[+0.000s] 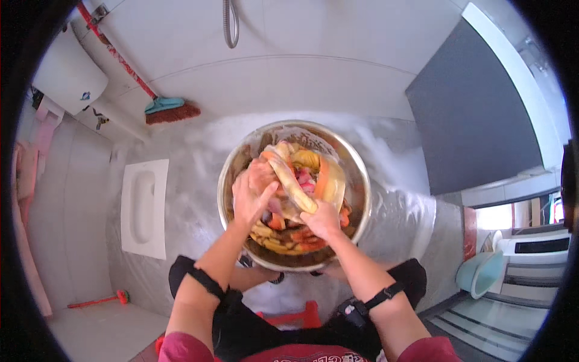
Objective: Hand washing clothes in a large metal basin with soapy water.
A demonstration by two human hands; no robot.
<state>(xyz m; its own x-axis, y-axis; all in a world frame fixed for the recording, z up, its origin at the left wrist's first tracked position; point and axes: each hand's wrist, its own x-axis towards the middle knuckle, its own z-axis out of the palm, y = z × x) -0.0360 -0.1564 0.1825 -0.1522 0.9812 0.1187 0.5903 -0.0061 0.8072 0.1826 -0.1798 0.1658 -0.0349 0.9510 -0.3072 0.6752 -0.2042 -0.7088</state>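
Observation:
A large round metal basin (362, 181) stands on the floor in front of me, with a heap of wet cloth in yellow, orange, pink and brown inside. My right hand (324, 220) is closed around the lower end of a twisted yellow cloth (291, 181), which slants up to the left across the basin. On the left side of the heap, my left hand (248, 196) grips a bunched part of the cloth, its thumb apart from the fingers. Some of its fingertips blend into the pinkish cloth and are hard to make out. Brownish water shows around the heap.
Wet, foamy grey floor (398, 223) surrounds the basin. A white squat toilet (143, 208) lies left; a red-handled broom (172, 110) leans at the far wall. A dark grey panel (476, 114) stands right, above a pale green tub (479, 271). Red stool parts (310, 315) show beneath me.

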